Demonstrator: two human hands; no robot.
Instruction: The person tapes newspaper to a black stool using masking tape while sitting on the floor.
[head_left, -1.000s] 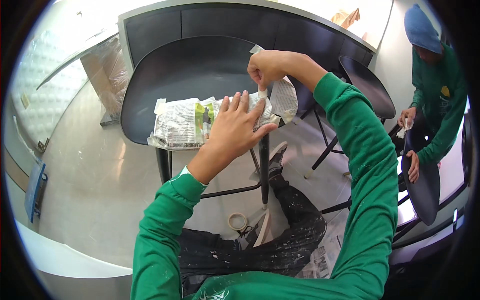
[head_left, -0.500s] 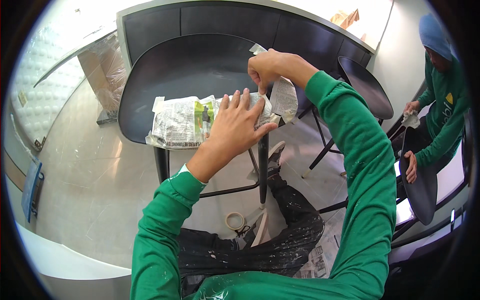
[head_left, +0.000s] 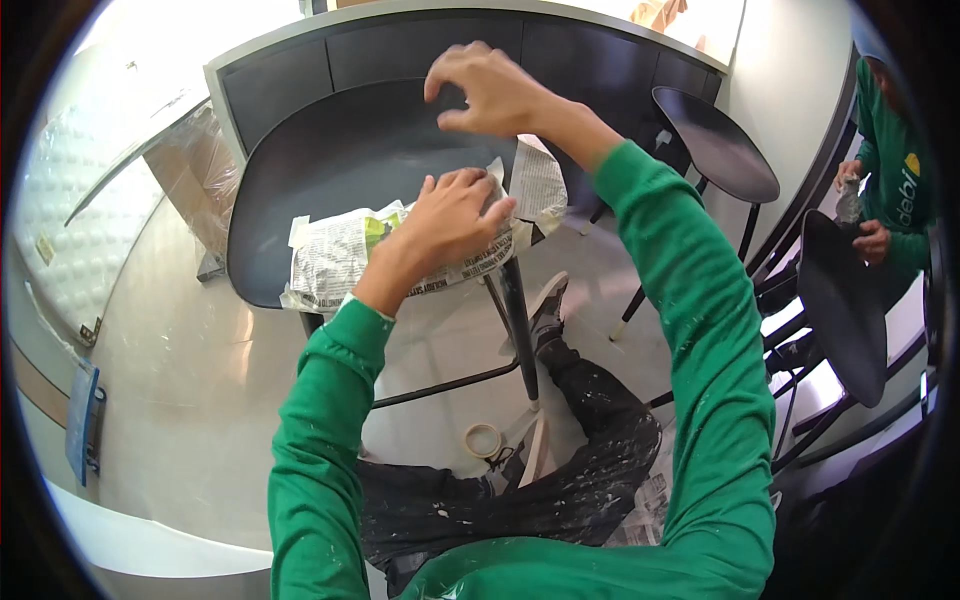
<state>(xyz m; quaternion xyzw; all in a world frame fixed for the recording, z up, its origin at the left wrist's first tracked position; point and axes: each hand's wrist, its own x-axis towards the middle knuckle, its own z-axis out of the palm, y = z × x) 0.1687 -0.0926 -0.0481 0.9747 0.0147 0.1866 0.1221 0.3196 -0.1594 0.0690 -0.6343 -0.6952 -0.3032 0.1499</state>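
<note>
A dark stool (head_left: 300, 170) stands in front of me, its near seat edge wrapped in a sheet of newspaper (head_left: 330, 262) with pale tape at the corners. My left hand (head_left: 440, 228) rests on the right part of that sheet, fingers together and thumb held apart. Above the seat, my right hand (head_left: 490, 92) is raised and touches nothing, its fingers curved with a gap to the thumb. A second piece of newspaper (head_left: 538, 180) covers the seat's right edge. What lies under my left palm is hidden.
A tape roll (head_left: 482, 441) lies on the floor near my shoe. At the right, a co-worker (head_left: 895, 190) in green handles another dark stool (head_left: 842, 310). One more stool (head_left: 715, 145) and a dark counter (head_left: 420, 45) stand behind. A plastic-wrapped carton (head_left: 190, 190) is at left.
My right hand has let go at the newspaper's right end and lifted up and left over the seat. My left hand stays on the sheet. The co-worker's hands have moved closer together.
</note>
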